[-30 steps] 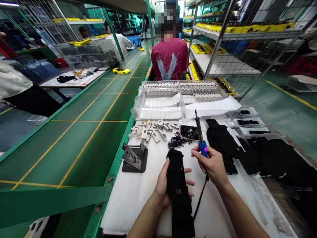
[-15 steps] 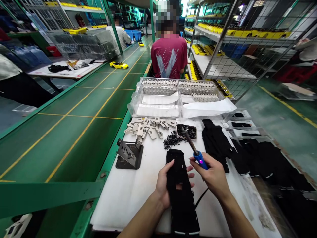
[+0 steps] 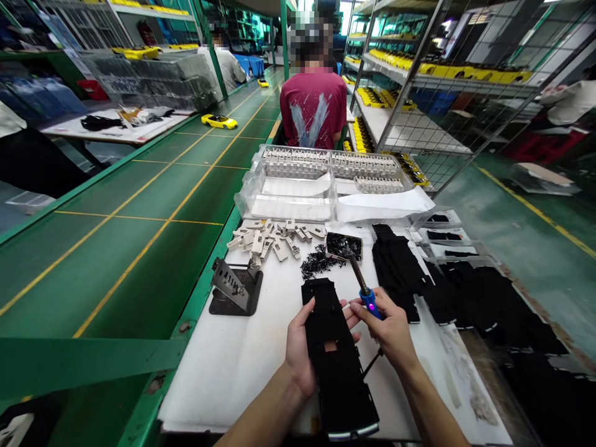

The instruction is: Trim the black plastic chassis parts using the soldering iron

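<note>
My left hand (image 3: 300, 347) is wrapped around a long flat black plastic part (image 3: 333, 379) with a small rectangular hole, its thumb on the near face and fingers behind. In my right hand (image 3: 391, 329) is a blue-handled soldering iron (image 3: 370, 302) with a lit spot on the grip, its metal shaft pointing up and away. The iron's tip is above a small box of tiny black pieces (image 3: 343, 247). More tiny black pieces (image 3: 321, 262) lie heaped beside that box. A metal iron stand (image 3: 235, 288) stands to the left on the white tabletop (image 3: 200, 379).
Pale plastic pieces (image 3: 270, 239) lie piled near clear trays (image 3: 291, 208). Black parts (image 3: 395, 264) are stacked at the right. A green conveyor (image 3: 153, 230) carrying a yellow toy car (image 3: 218, 121) runs along the left. A person in a red shirt (image 3: 313, 105) sits ahead.
The soldering iron and my right hand have come closer to the black part. My left hand has tilted the part slightly. The whole view has shifted a little.
</note>
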A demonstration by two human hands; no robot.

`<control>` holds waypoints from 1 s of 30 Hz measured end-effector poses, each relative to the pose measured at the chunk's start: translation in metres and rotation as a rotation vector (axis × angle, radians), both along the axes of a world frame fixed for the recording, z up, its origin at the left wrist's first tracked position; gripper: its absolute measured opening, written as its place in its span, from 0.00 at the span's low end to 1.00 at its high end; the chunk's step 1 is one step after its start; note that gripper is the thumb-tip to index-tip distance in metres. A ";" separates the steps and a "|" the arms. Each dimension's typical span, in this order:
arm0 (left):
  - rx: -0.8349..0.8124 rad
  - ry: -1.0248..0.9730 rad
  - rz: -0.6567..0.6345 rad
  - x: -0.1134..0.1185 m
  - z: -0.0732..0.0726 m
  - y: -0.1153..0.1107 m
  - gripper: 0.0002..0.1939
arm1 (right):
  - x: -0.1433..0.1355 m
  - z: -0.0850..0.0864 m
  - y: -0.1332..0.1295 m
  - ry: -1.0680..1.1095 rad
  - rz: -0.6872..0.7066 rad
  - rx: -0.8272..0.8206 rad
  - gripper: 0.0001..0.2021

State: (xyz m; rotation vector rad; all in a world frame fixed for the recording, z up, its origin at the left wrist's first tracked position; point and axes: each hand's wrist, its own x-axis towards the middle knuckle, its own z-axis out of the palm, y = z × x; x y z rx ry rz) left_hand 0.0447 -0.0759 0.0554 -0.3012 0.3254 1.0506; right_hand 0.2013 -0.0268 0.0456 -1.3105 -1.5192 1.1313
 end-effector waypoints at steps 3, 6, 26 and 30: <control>0.009 -0.017 0.012 0.001 -0.001 -0.001 0.36 | 0.000 -0.002 0.000 0.043 -0.017 -0.075 0.13; -0.011 -0.016 0.028 0.004 -0.003 -0.001 0.36 | 0.000 -0.004 -0.001 0.051 -0.054 -0.119 0.13; -0.095 0.078 0.019 0.019 0.012 -0.003 0.35 | 0.010 -0.002 -0.017 0.002 -0.127 -0.009 0.11; -0.072 0.081 0.049 0.022 0.013 -0.005 0.35 | 0.004 -0.001 -0.023 0.013 -0.227 -0.058 0.14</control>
